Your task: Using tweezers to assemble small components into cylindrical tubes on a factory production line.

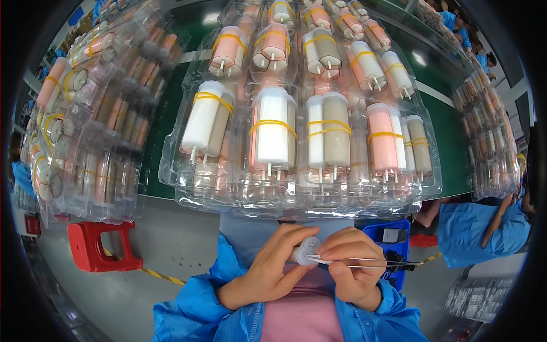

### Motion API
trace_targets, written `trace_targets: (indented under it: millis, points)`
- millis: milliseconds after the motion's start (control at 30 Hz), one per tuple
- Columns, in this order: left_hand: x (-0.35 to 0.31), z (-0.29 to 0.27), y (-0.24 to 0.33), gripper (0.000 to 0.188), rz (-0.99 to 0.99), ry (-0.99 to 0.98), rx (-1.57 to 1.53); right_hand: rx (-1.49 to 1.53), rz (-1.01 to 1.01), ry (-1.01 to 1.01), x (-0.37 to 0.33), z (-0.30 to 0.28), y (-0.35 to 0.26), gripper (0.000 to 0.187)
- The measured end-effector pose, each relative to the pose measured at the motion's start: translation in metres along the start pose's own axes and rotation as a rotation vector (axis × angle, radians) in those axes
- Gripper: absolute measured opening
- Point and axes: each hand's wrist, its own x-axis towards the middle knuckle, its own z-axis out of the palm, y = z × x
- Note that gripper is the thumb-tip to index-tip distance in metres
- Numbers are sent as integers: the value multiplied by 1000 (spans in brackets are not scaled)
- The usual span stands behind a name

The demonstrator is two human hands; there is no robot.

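Observation:
Close to my body, my left hand (272,265) is closed round a small cylinder with a translucent whitish end cap (308,249). Most of the cylinder's body is hidden behind the fingers. My right hand (353,263) pinches a pair of thin metal tweezers (367,261), their dark end pointing right. The tweezers' light-coloured tips meet the lower edge of the cap. Just beyond both hands, a clear plastic tray (239,199) carries bundles of white, pink and grey-brown cylinders, such as a white cylinder (273,134), bound with yellow rubber bands.
More loaded trays (108,165) are stacked at the left, with another stack (484,137) at the right. The trays rest on a green tabletop (156,142). A red stool (102,246) stands lower left, a blue bin (403,228) right of my hands. A co-worker's blue sleeve (473,231) shows at right.

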Motion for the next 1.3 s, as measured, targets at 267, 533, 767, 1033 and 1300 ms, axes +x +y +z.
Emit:
trace_targets:
  millis: [267, 533, 767, 1033, 1300]
  points:
    - [2, -2, 2, 57, 17, -3, 44, -26, 16, 0, 2, 2, 1, 12]
    - [2, -1, 0, 57, 31, 1, 58, -52, -5, -12, 3, 2, 3, 11]
    - [2, -2, -1, 56, 44, -15, 54, -13, -30, 2, 3, 2, 7, 10]
    - [3, -3, -4, 56, 58, -14, 80, -11, -32, 6, 4, 2, 9, 11]
    - [3, -3, 0, 55, 52, -16, 57, 4, -43, -3, 5, 1, 10, 11]
